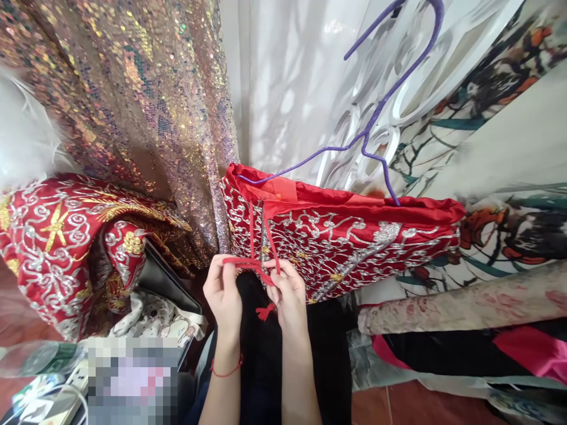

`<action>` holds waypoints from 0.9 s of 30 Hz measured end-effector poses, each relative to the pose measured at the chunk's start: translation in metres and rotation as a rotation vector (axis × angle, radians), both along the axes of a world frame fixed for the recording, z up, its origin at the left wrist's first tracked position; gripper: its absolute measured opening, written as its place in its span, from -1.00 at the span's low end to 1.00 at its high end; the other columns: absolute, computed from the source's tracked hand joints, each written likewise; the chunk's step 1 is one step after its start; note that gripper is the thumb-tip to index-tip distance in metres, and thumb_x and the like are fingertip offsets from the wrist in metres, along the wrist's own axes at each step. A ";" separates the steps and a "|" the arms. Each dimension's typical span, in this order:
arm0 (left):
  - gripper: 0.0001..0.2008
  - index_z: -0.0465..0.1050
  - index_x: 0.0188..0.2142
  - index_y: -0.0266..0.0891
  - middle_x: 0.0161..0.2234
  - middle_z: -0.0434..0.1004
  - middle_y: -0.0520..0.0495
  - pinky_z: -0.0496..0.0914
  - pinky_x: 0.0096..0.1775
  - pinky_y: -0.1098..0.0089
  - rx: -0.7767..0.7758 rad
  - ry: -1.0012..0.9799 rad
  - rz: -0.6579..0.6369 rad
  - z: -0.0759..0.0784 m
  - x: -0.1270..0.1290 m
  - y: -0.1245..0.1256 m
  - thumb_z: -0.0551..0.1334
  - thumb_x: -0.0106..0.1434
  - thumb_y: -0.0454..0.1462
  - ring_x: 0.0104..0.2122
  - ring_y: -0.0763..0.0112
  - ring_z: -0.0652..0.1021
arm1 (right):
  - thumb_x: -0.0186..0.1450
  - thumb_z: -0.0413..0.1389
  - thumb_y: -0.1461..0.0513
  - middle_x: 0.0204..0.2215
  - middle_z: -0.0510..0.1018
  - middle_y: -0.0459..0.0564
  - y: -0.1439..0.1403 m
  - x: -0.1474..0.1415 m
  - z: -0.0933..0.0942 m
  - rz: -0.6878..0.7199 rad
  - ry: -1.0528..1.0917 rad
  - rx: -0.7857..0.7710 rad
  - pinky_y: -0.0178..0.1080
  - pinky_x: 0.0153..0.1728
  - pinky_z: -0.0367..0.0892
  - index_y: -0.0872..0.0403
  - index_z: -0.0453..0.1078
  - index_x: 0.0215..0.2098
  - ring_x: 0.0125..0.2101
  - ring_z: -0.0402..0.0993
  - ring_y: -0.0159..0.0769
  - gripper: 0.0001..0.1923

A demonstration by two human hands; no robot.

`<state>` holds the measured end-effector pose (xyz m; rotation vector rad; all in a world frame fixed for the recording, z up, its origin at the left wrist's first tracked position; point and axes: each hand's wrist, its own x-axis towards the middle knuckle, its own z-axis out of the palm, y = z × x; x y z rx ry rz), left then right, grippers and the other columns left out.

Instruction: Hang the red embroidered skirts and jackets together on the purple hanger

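Note:
A red garment (345, 236) with silver and gold embroidery hangs on a purple wire hanger (376, 112). Thin red cords (259, 242) run down from its top edge. My left hand (224, 292) pinches one cord end, and my right hand (287, 295) pinches the other beside it. The cords cross between my fingers. A small red tassel (266, 311) dangles below my right hand. A red string bracelet sits on my left wrist.
A sequined iridescent fabric (133, 100) hangs at left, above another red embroidered garment (57, 248). White sheer cloth (287, 77) hangs behind. Printed fabrics (500, 147) and rolled textiles (465, 301) lie at right. A plastic bottle (39, 357) and a power strip (71, 383) sit low left.

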<state>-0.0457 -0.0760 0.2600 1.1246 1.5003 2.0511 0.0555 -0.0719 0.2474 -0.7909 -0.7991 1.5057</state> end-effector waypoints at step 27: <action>-0.74 0.53 -0.31 -0.20 -0.30 0.59 -0.07 0.37 -0.12 0.35 -0.128 0.415 -0.293 -0.004 -0.047 0.034 0.18 0.38 -0.10 -0.24 0.33 0.55 | 0.28 0.20 -0.05 -0.56 0.37 -0.16 0.016 0.022 0.008 -0.182 -0.518 0.189 -0.32 -0.47 0.17 0.04 0.44 -0.36 -0.52 0.26 -0.41 -0.67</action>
